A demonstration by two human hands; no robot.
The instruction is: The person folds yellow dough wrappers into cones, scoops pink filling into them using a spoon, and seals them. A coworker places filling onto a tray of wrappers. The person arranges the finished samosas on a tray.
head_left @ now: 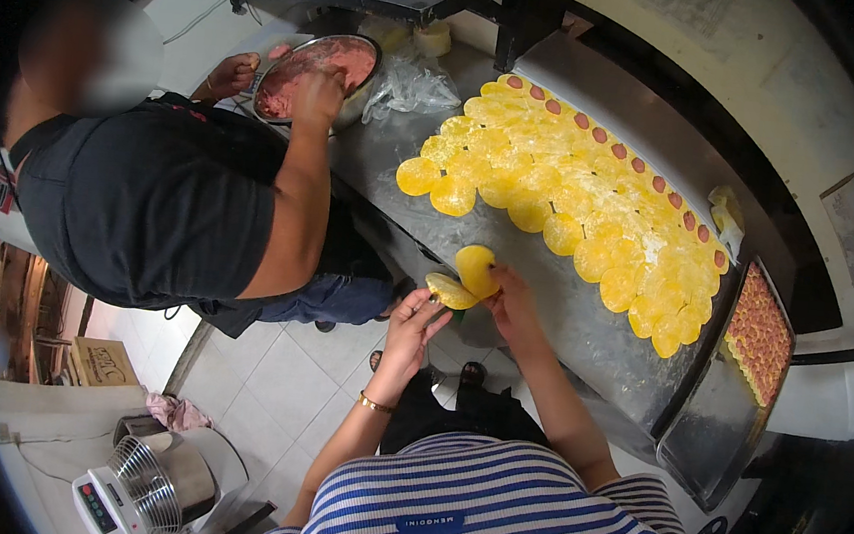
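Note:
My left hand [412, 334] grips a small stack of yellow dough rounds [449, 291] just off the front edge of the table. In my right hand [512, 302] is another yellow dough round [476, 269], pinched at its right side. The two lots of dough meet or overlap in front of me. Farther off, overlapping rows of floured dough rounds [553, 192] cover much of the metal table [375, 168]. Pinkish lumps of filling [619, 152] sit on the rounds along the far row.
At the left a co-worker [152, 195] has a hand in a metal bowl of pink filling [306, 77]. A clear plastic bag [411, 90] lies beside the bowl. To the right is a tray [703, 459] with rows of small filled pieces [758, 328]. A mixer [154, 482] stands lower left.

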